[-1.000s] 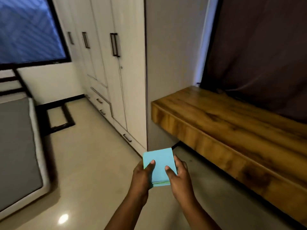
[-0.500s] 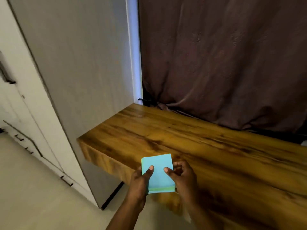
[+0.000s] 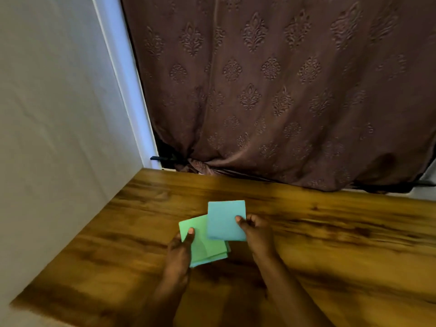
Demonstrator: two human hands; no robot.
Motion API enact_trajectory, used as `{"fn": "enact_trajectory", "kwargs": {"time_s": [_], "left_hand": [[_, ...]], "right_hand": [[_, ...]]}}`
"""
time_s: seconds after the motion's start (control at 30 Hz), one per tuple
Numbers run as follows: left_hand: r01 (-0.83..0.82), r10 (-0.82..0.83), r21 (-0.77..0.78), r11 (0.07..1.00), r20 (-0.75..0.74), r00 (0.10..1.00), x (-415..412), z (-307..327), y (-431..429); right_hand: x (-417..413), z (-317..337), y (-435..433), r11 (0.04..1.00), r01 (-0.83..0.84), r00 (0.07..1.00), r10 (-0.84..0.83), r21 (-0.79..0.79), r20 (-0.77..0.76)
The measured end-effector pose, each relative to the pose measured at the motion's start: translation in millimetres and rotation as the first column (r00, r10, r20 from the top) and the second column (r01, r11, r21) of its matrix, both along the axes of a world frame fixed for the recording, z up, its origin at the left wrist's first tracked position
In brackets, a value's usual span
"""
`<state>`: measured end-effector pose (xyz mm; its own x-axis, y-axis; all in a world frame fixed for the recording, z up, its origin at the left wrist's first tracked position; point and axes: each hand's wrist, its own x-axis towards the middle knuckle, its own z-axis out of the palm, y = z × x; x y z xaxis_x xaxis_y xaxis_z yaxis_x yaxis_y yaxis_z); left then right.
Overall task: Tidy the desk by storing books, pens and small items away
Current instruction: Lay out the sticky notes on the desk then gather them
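Above the wooden desk (image 3: 330, 232) I hold two pads of coloured paper. My right hand (image 3: 256, 234) grips a blue pad (image 3: 225, 220) at its right edge, thumb on top. My left hand (image 3: 179, 252) holds a green pad (image 3: 204, 244) with a blue layer showing under its lower edge, thumb pressed on its left side. The blue pad overlaps the green pad's upper right corner. Whether either pad touches the desk I cannot tell.
A brown patterned curtain (image 3: 283, 90) hangs behind the desk and bunches on its back edge. A pale cabinet side panel (image 3: 59, 126) borders the desk on the left. The desk's front left corner (image 3: 16, 303) lies at the lower left.
I turned from the room toward the desk and came close over it. The single stack held in both hands has split: the blue pad went right, the green one stays left.
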<state>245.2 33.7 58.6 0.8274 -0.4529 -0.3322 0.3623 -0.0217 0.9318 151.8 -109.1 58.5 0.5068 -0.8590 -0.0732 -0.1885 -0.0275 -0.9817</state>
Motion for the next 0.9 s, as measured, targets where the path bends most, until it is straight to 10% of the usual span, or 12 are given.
{"fn": "enact_trajectory", "kwargs": {"time_s": [0.3,0.57,0.9], "left_hand": [[-0.076,0.078,0.131,0.988,-0.004,0.997,64,-25,-1],[0.055,-0.055,0.088,0.995,-0.005,0.998,39,-23,-28],[0.212,-0.211,0.069,0.975,-0.030,0.977,-9,-18,-63]], "right_hand": [[55,-36,-53,0.967,0.200,0.940,-0.145,0.155,-0.308],[26,-11,8,0.987,-0.159,0.968,0.159,0.012,-0.193],[-25,-13,-17,0.995,0.100,0.991,-0.099,0.013,-0.085]]}}
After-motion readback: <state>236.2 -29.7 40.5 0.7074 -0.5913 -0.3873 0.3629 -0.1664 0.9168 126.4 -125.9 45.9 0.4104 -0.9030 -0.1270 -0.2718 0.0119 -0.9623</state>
